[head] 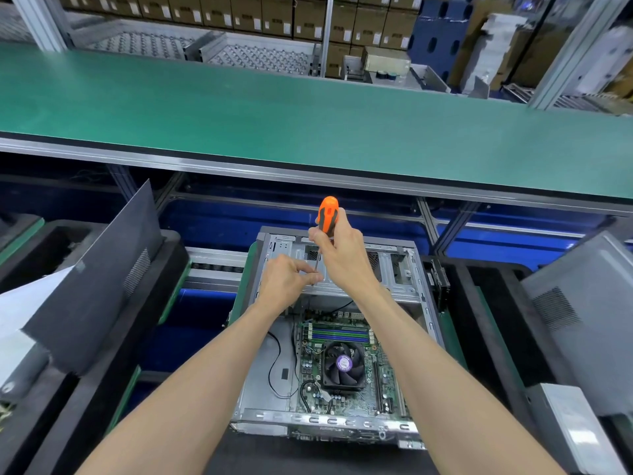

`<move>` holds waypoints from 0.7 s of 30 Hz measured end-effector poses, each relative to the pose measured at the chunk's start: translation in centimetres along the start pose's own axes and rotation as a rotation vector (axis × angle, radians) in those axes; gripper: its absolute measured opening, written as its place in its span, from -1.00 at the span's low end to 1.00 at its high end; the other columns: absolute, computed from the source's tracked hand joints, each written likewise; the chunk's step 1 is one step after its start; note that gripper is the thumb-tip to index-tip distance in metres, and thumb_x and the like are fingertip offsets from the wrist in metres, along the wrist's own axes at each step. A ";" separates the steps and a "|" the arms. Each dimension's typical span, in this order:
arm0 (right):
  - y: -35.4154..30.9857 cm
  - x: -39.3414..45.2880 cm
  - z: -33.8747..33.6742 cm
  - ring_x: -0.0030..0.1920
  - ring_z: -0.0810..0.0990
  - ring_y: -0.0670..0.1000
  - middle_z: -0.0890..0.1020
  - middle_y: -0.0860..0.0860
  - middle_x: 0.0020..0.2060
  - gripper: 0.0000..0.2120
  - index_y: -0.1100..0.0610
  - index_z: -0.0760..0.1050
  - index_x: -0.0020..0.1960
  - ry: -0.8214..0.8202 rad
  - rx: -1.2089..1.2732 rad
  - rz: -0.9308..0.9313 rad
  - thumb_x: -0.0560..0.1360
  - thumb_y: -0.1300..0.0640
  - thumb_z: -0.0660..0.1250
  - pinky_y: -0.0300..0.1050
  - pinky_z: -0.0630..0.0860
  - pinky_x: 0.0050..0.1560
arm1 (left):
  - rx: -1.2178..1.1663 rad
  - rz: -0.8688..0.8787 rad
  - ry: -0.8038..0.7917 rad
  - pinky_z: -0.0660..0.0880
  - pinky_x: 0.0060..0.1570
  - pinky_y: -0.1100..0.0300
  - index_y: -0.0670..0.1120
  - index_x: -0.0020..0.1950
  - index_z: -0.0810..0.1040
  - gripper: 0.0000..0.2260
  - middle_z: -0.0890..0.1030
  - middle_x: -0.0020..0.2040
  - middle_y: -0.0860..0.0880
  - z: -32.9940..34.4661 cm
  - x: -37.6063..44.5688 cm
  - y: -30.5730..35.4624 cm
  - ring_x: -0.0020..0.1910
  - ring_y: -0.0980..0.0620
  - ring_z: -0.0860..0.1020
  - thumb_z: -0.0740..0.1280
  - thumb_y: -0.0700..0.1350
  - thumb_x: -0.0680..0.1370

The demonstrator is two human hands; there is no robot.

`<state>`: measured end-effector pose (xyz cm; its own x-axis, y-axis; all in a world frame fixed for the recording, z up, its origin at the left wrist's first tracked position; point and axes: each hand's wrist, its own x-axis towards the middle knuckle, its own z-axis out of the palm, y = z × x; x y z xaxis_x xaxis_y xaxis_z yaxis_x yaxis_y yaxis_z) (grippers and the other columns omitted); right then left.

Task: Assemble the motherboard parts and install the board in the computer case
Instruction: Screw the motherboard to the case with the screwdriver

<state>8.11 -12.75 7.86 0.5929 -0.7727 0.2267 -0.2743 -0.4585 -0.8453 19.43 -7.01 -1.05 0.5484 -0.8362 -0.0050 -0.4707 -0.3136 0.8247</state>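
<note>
An open grey computer case lies flat in front of me. Inside it sits the green motherboard with a black CPU fan and memory slots. My right hand grips the orange and black handle of a screwdriver, which stands upright with its tip down on the case's drive bay bracket. My left hand pinches the shaft near the tip; whether a screw is there is hidden by the fingers.
A dark case side panel leans at the left. Grey metal case parts stand at the right, black foam trays flank the case. A green conveyor belt runs across behind, with stacked cardboard boxes beyond.
</note>
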 end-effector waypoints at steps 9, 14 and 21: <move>-0.2 0.5 -1.0 -0.25 0.51 0.03 0.52 -0.12 -0.06 -0.31 -0.12 0.14 0.46 0.040 -0.353 -0.238 0.47 0.19 0.40 -0.03 0.47 -0.28 | 0.023 0.005 -0.009 0.39 -0.35 0.25 0.01 -0.23 0.72 -0.89 0.51 -0.50 0.08 0.1 0.1 -0.4 -0.54 0.20 0.38 0.56 0.02 0.41; -1.6 1.6 -2.2 -0.06 0.43 0.02 0.48 -0.07 -0.06 -0.75 0.03 0.44 0.18 0.034 -0.501 -0.363 0.51 0.16 0.30 0.04 0.51 -0.18 | 0.036 -0.014 -0.007 0.31 -0.41 0.28 0.01 -0.25 0.70 -0.88 0.42 -0.61 0.09 0.4 0.3 -0.4 -0.53 0.16 0.39 0.56 0.01 0.42; -3.8 2.9 -3.1 -0.19 0.44 0.17 0.45 0.02 -0.19 -0.73 0.09 0.34 -0.07 -0.109 -0.856 -0.281 0.59 -0.10 0.28 -0.01 0.32 -0.20 | 0.034 -0.041 -0.027 0.44 -0.24 0.22 -0.07 -0.13 0.75 -0.87 0.60 -0.38 0.08 0.6 0.2 -0.3 -0.31 0.11 0.53 0.55 -0.03 0.44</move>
<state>8.57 -14.61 13.21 0.7794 -0.5571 0.2868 -0.5517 -0.8271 -0.1073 19.31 -7.32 -1.65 0.5488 -0.8342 -0.0539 -0.4720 -0.3624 0.8037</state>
